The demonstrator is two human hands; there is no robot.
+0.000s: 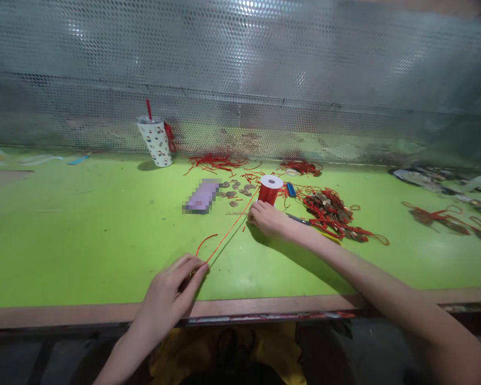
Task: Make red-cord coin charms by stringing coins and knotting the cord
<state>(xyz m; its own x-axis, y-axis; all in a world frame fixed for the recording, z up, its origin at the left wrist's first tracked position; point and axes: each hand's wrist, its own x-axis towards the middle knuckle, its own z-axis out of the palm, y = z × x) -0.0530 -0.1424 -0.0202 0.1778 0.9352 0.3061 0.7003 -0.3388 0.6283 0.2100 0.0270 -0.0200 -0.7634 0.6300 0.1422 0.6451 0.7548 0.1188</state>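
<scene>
A red cord [231,231] runs taut from my left hand [176,280] up to the left side of a spool of red cord [268,193]. The thumb and fingers of my left hand pinch this cord near the table's front, and a short loose end curls up beside them. My right hand [268,218] is at the foot of the spool, just in front of it, its fingers curled. What those fingers hold, if anything, is hidden. Several coins [233,193] lie left of the spool, and scissors [324,232] with yellow handles lie behind my right forearm.
A phone-like thing [202,196], blurred out, lies left of the coins. Red cord scraps [216,162] and a patterned tumbler [156,141] with a straw stand farther back. Right of the spool are a blue lighter-like object [291,190] and a pile of corded coins [331,208]. Perforated metal [240,80] backs the table.
</scene>
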